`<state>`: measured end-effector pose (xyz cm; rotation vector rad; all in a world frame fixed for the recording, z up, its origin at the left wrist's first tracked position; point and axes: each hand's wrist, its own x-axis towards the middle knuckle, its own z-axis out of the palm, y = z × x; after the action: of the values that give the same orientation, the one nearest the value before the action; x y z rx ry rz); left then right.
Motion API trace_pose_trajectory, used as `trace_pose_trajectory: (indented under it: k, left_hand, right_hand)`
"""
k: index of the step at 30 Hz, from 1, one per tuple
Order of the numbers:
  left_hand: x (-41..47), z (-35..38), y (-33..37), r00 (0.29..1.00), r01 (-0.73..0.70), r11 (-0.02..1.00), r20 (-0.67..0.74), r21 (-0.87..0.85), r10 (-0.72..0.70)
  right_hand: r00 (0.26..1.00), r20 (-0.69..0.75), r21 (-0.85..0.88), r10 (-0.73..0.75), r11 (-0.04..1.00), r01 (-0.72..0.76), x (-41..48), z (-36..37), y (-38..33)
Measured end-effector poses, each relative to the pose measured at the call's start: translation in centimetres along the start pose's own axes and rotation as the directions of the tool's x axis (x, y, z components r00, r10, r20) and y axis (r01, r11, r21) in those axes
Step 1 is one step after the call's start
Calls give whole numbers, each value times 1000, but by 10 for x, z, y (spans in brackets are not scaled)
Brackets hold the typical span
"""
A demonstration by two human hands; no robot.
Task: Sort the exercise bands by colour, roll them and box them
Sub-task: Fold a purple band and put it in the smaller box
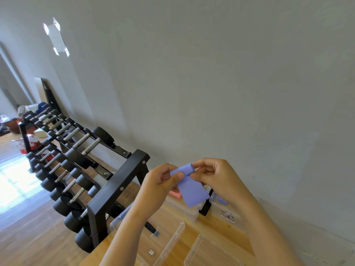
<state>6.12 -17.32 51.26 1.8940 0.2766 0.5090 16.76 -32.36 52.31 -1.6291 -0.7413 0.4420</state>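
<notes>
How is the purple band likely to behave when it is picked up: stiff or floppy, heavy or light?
Probably floppy: below the left hand and right hand, the purple band hangs down in a loose sheet. Likely light, since fingertip pinches alone hold it. Its rolled end may unroll if released.

A light wooden tabletop carries clear plastic containers. A wide clear plastic box lies below the left hand, under its forearm. A flat clear plastic lid lies lower down, between the forearms. Below the right hand stand a clear tub holding something pink and a clear tub with a printed label. A black upright object stands between the two tubs.
</notes>
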Motion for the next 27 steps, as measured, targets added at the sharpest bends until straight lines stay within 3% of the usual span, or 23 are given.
trace_pose_trajectory:
  k: [11,15,21,27]
  left_hand:
    - [4,2,-3,1000,6,994,-23,-109,-9]
    - [5,6,-9,1000,7,996,-30,-89,-10]
    - [-2,12,-11,968,245,903,141,-352,-207]
    - [1,10,-12,991,121,944,91,-307,-98]
  right_hand:
    - [992,114,201,55,977,-77,3,-3,2]
    - [997,36,158,74,984,-79,7,4,7]
    - [1000,4,19,19,1000,-19,9,3,15]
    - [992,104,106,67,991,-78,6,0,15]
